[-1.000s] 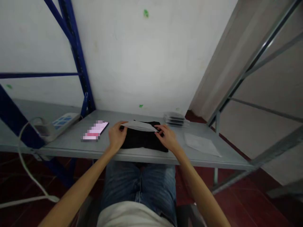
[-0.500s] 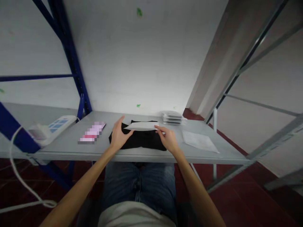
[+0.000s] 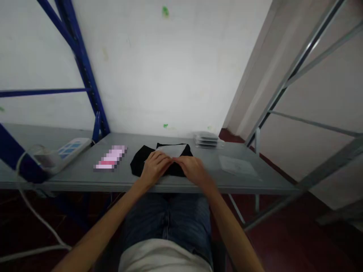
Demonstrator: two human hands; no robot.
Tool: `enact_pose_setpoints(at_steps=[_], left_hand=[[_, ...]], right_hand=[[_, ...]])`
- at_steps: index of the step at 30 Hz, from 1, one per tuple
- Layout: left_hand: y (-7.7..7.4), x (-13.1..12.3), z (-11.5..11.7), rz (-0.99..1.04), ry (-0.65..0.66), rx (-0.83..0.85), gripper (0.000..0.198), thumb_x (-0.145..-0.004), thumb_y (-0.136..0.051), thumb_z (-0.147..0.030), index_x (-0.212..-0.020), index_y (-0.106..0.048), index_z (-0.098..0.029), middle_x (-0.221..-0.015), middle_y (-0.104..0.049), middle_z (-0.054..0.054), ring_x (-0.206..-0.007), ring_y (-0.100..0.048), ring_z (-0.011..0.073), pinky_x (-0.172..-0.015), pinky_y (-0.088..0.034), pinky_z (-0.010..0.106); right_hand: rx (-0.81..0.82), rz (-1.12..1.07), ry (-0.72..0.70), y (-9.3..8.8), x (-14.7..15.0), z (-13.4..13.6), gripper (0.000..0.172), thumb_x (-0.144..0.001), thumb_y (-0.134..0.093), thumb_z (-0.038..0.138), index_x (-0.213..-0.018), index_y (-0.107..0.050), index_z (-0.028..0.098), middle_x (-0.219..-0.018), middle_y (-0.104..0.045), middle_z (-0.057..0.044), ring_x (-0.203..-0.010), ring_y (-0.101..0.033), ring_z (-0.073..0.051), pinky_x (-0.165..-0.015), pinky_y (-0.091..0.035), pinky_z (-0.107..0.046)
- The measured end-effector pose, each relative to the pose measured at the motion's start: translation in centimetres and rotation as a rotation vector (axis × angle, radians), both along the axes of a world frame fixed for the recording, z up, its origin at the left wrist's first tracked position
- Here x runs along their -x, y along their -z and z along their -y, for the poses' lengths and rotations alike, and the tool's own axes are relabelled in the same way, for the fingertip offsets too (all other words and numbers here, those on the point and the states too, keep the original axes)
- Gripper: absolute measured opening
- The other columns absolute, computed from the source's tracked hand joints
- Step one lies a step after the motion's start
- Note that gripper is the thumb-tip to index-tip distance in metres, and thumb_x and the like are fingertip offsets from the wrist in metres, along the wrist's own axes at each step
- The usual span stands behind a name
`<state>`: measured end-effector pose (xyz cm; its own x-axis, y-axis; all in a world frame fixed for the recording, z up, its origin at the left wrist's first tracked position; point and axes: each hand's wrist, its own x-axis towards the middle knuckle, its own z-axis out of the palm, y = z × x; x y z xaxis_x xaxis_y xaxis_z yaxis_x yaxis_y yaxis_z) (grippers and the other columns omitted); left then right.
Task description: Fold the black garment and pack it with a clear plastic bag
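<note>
The left hand (image 3: 155,166) and right hand (image 3: 193,168) are positioned with fingertips nearly meeting; the grip of each is narrow, and the near edge of a thin white sheet (image 3: 173,150) is pinched there, the exact contact being hidden by the fingers. The sheet is extended beyond the grip, over a folded black cloth (image 3: 138,160), which is laid on the grey worktop (image 3: 82,166) beneath the hands. To the right of the grip, a flat translucent sleeve (image 3: 239,167) is noted; to the left, a phone (image 3: 112,156) with pixelated screen. Beyond, rightward, flat clear packets (image 3: 207,140) are stacked. Farther left, a white power strip (image 3: 72,149) is placed.
</note>
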<state>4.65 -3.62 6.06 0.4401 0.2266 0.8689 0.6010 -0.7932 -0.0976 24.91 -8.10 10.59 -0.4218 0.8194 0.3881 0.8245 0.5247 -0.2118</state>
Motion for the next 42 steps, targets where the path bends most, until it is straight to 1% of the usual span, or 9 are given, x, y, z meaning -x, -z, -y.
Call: enact_pose_setpoints(at_steps=[9,15,20,23,27,31,35,38,42], left_hand=[[-0.6,2.7,-2.1,-0.046,-0.153,0.035,0.015,-0.102,-0.058,-0.025,-0.092,-0.069,-0.021,-0.098,-0.076,0.006,-0.094,-0.065,0.0229,-0.086,-0.048,0.040],[-0.3,3.4,-2.3,-0.083,-0.154,0.104,0.022,-0.106,-0.049,-0.028,-0.096,-0.067,-0.020,-0.096,-0.074,0.006,-0.089,-0.067,0.0197,-0.080,-0.051,0.034],[0.1,2.7,-1.9,-0.154,-0.180,0.146,0.025,-0.107,-0.046,-0.030,-0.096,-0.066,-0.020,-0.093,-0.073,0.005,-0.088,-0.067,0.0188,-0.073,-0.050,0.030],[0.0,2.3,-1.6,-0.185,-0.210,0.114,0.024,-0.107,-0.048,-0.030,-0.097,-0.066,-0.020,-0.089,-0.074,0.004,-0.085,-0.066,0.0192,-0.070,-0.049,0.030],[0.0,1.3,-0.7,-0.180,-0.190,0.091,0.021,-0.106,-0.049,-0.028,-0.096,-0.066,-0.020,-0.083,-0.073,0.004,-0.080,-0.066,0.0185,-0.066,-0.048,0.029],[0.0,-0.2,0.6,-0.163,-0.113,0.083,0.019,-0.105,-0.051,-0.027,-0.095,-0.065,-0.020,-0.078,-0.072,0.003,-0.076,-0.066,0.0180,-0.063,-0.050,0.029],[-0.2,-1.1,1.6,-0.170,-0.020,0.131,0.017,-0.105,-0.049,-0.027,-0.103,-0.065,-0.021,-0.088,-0.075,0.004,-0.084,-0.070,0.0187,-0.072,-0.055,0.030],[-0.3,-0.9,1.6,-0.142,0.000,0.198,0.024,-0.106,-0.049,-0.033,-0.124,-0.060,-0.021,-0.107,-0.075,0.007,-0.097,-0.071,0.0209,-0.080,-0.058,0.033],[-0.3,0.2,0.4,-0.099,-0.073,0.300,0.038,-0.106,-0.047,-0.040,-0.137,-0.050,-0.019,-0.125,-0.070,0.011,-0.113,-0.068,0.0250,-0.093,-0.057,0.039]], right_hand=[[0.043,-0.306,0.009,-0.6,-7.6,-2.2,0.030,-0.102,-0.052,0.025,-0.118,-0.078,0.027,-0.117,-0.078,-0.003,-0.111,-0.073,-0.024,-0.096,-0.056,-0.035],[0.130,-0.475,0.036,0.8,-11.1,-3.2,0.031,-0.102,-0.052,0.033,-0.119,-0.077,0.024,-0.117,-0.078,-0.007,-0.101,-0.076,-0.025,-0.083,-0.060,-0.035],[0.197,-0.405,0.098,1.7,-11.9,-4.1,0.030,-0.102,-0.050,0.026,-0.114,-0.077,0.021,-0.109,-0.080,-0.007,-0.097,-0.076,-0.023,-0.083,-0.060,-0.034],[0.144,-0.261,0.227,1.2,-12.0,-3.5,0.030,-0.102,-0.052,0.027,-0.117,-0.077,0.023,-0.102,-0.080,-0.007,-0.094,-0.076,-0.024,-0.088,-0.058,-0.036],[-0.005,-0.022,0.385,0.1,-9.6,-1.2,0.037,-0.095,-0.065,0.028,-0.132,-0.070,0.022,-0.127,-0.073,-0.012,-0.115,-0.069,-0.030,-0.103,-0.051,-0.044],[-0.158,0.114,0.257,0.6,-4.2,0.4,0.055,-0.091,-0.068,0.021,-0.145,-0.058,0.020,-0.153,-0.053,-0.015,-0.144,-0.045,-0.033,-0.121,-0.032,-0.054],[-0.063,0.158,0.190,1.6,-1.1,-0.5,0.053,-0.095,-0.048,0.006,-0.143,-0.061,0.025,-0.145,-0.063,-0.009,-0.135,-0.056,-0.026,-0.118,-0.037,-0.046],[-0.018,0.148,0.265,1.1,-2.4,-1.1,0.056,-0.093,-0.044,0.002,-0.135,-0.068,0.029,-0.137,-0.069,-0.005,-0.125,-0.063,-0.024,-0.111,-0.045,-0.041],[-0.098,0.045,0.422,-1.1,-8.2,-0.4,0.061,-0.089,-0.043,0.002,-0.137,-0.068,0.031,-0.141,-0.066,-0.003,-0.127,-0.063,-0.027,-0.108,-0.049,-0.042]])
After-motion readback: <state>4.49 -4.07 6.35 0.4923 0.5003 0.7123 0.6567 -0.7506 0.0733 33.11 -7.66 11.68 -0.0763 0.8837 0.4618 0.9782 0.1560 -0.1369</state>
